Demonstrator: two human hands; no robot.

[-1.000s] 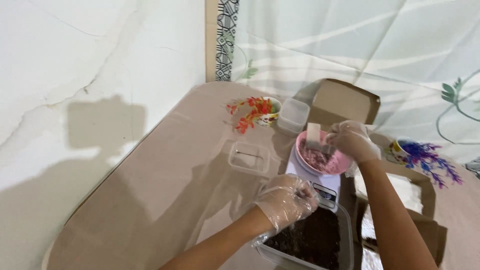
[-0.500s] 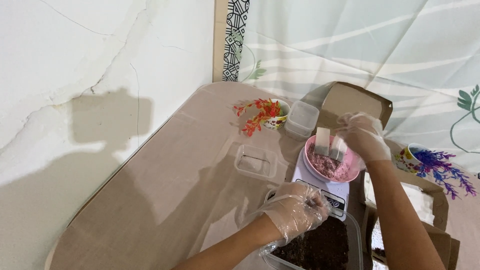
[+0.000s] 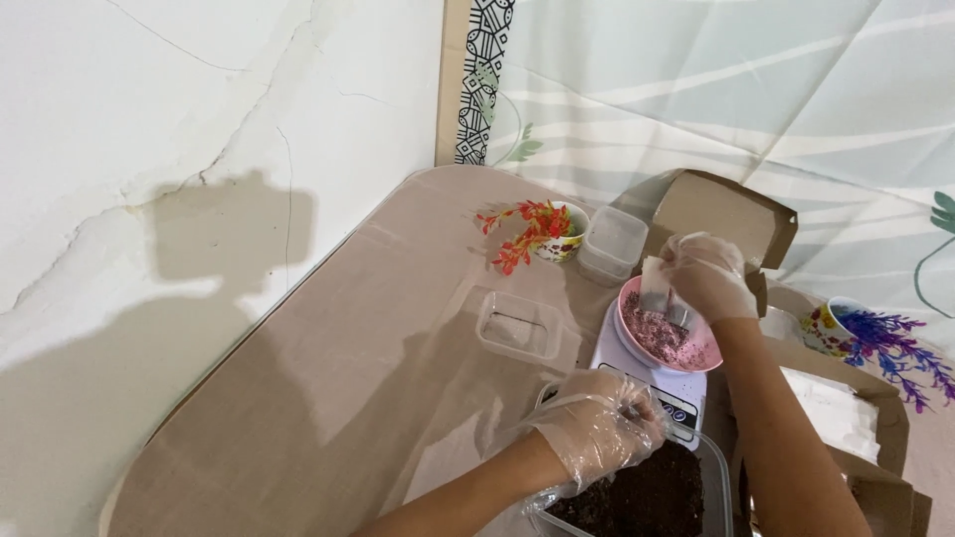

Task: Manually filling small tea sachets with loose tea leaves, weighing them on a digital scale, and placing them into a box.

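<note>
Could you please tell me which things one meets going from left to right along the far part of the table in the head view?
Cup of red flowers → stacked clear containers → open cardboard box → cup of purple flowers.

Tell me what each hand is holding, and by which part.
Right hand holds a small white bag by its top over the pink bowl. Left hand's grasp cannot be told.
</note>
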